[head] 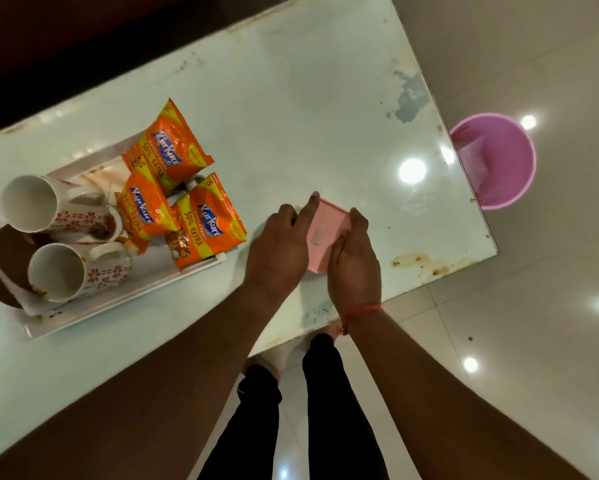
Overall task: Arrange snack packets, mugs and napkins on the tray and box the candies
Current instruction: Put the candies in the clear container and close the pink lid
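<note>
Head view: we hold the pink box (325, 237) clamped between both hands near the worktop (308, 116) edge.
With left hand (279, 249) and right hand (355, 268) closed on its sides, our grip could slip and drop it to the floor; its contents are hidden. Left of the grip, the tray (124, 299) holds two mugs (66, 271) and three snack packets (201, 226).

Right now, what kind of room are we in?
Probably a home dining or living room: a glass-topped table, a tray with mugs and snack packets, and shiny floor tiles.
</note>
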The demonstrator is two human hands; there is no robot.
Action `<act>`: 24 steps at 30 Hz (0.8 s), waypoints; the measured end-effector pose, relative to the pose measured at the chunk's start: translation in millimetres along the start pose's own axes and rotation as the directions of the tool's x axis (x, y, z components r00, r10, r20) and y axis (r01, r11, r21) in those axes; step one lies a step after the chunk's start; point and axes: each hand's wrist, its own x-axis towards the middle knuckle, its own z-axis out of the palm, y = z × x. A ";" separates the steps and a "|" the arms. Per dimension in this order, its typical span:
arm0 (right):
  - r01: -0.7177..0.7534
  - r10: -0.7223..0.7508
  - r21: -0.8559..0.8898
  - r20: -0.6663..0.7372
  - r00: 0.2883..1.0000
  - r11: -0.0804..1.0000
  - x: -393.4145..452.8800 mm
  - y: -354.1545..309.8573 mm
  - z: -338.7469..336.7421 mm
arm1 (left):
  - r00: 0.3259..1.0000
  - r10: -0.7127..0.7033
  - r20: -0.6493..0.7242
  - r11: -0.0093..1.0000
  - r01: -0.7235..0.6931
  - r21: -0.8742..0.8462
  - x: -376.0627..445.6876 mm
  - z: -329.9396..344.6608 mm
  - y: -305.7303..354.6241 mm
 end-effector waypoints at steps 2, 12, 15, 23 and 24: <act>-0.009 0.011 0.035 -0.052 0.999 0.999 0.1 -1.5 -1.7 | 0.999 -0.025 -0.023 0.999 0.024 -0.036 -3.2 -5.3 4.6; 0.181 -0.181 0.073 0.003 0.983 0.981 63.9 -63.2 2.2 | 0.935 -0.303 -0.186 0.915 0.231 -0.330 19.8 -54.1 4.1; 0.216 -0.220 0.061 0.073 0.973 0.974 89.0 -81.4 10.9 | 0.926 -0.342 -0.161 0.905 0.279 -0.322 33.1 -65.1 -4.5; 0.280 -0.278 -0.002 0.124 0.953 0.960 96.3 -96.7 22.8 | 0.923 -0.384 -0.005 0.911 0.378 -0.162 46.9 -78.1 -16.4; 0.280 -0.277 -0.005 0.126 0.953 0.960 96.1 -96.8 22.5 | 0.926 -0.378 -0.001 0.915 0.374 -0.150 46.8 -78.9 -16.4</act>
